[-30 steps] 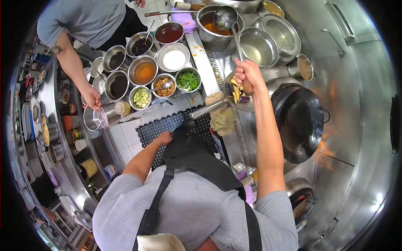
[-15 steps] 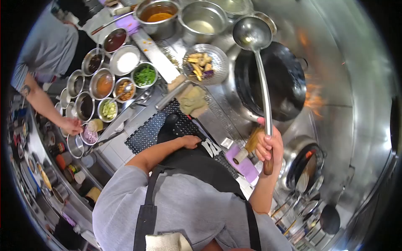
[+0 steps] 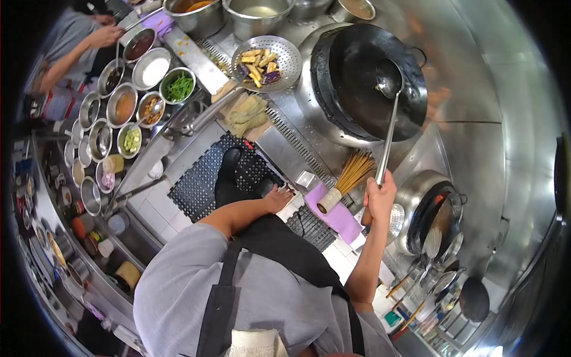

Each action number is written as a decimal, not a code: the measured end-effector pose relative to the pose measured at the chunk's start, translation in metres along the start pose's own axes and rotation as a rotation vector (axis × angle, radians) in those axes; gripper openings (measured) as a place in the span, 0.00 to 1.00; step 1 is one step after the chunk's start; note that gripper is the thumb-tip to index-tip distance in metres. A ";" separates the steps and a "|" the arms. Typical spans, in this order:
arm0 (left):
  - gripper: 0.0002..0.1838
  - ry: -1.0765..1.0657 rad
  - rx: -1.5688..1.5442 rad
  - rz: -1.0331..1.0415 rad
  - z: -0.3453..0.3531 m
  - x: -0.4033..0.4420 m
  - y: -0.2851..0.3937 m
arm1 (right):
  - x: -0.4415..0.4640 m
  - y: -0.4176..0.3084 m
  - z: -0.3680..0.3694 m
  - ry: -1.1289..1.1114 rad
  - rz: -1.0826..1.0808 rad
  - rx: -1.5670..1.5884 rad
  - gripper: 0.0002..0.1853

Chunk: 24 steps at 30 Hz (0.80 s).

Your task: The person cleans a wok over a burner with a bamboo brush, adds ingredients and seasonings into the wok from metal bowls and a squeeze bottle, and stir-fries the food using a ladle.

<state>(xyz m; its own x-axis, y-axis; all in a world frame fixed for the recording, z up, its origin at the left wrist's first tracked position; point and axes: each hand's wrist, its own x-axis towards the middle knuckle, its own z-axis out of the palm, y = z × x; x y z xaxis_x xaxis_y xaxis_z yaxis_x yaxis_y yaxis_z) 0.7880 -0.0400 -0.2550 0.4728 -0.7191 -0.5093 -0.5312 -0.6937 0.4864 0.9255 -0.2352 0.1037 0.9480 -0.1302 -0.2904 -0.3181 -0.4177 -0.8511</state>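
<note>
Far left, metal shelves (image 3: 143, 238), lined with jars and tubs. Near the top left corner, a co-worker's hand (image 3: 106, 37), close to the end of a long handle (image 3: 143, 19); contact impossible to tell. Below that, a cluster of steel bowls, set side by side: among the contents, purple chopped pieces (image 3: 107, 180), dark sauce (image 3: 110, 83), orange liquid (image 3: 124, 107), pale green chunks (image 3: 132, 140) and cut green vegetable (image 3: 179, 87).

Further right, on the floor, a black mat (image 3: 196, 187); above it in view, a crumpled greenish cloth (image 3: 247, 116) at the edge of the worktop (image 3: 288, 107). Just beyond the cloth, a perforated strainer (image 3: 289, 59) with yellow and purple fried pieces (image 3: 259, 68) inside.

Lower down, the left hand (image 3: 279, 198), released, fingers spread, near the dark apron (image 3: 285, 244). Then a bristle brush (image 3: 351, 175), just beside a purple cloth (image 3: 336, 214).

Right of the brush, the right hand (image 3: 379, 193), clenched around the handle of a ladle (image 3: 391, 122). Ladle bowl inside the large black wok (image 3: 357, 89); whether touching the metal, impossible to tell. Orange flames (image 3: 440, 98) just behind. Nearer, at right, a second wok (image 3: 440, 223).
</note>
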 end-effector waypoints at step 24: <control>0.07 1.598 -1.128 -1.497 0.299 -0.553 -0.080 | -0.055 0.009 0.181 -0.444 -0.735 -0.881 0.25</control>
<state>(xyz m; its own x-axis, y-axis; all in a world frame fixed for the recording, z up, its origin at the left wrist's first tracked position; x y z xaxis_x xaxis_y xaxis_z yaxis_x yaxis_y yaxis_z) 0.3584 0.4251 -0.2246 0.2302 0.9263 -0.2984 0.6417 0.0861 0.7621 0.8684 -0.0687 0.0329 0.7583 0.6374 -0.1368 0.5688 -0.7494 -0.3390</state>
